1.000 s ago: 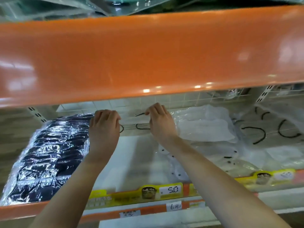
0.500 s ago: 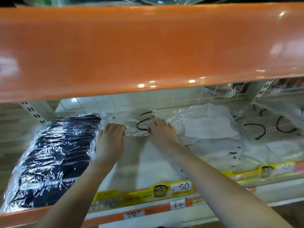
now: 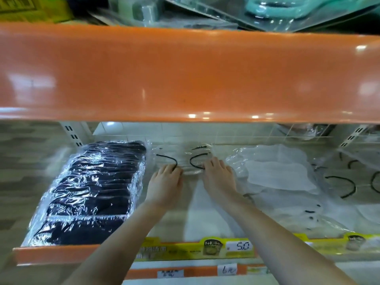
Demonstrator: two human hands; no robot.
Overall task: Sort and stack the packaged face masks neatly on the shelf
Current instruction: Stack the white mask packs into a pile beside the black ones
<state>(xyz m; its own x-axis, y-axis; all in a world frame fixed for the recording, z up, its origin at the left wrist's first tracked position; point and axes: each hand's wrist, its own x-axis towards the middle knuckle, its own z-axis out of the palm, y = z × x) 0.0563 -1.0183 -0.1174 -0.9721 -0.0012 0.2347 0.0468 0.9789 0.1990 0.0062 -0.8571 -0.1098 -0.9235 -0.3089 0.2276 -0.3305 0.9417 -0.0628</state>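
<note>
A clear packet of white masks with black ear loops (image 3: 186,161) lies flat at the back middle of the shelf (image 3: 207,219). My left hand (image 3: 165,183) and my right hand (image 3: 219,177) both lie on its near edge, fingers bent over it. A tall pack of black masks (image 3: 92,192) in shiny wrap fills the shelf's left side. A heap of loose white mask packets (image 3: 281,173) lies to the right, with more black-looped packets (image 3: 345,186) beyond.
A wide orange shelf front (image 3: 185,75) hangs low above my hands. Yellow price strips (image 3: 226,247) run along the shelf's front edge. A wire grid (image 3: 226,134) backs the shelf. Plastic packaged goods (image 3: 267,11) sit on the shelf above.
Both hands have come down and toward me from the back grid, bringing the looped packet flat onto the shelf. The view has tipped lower.
</note>
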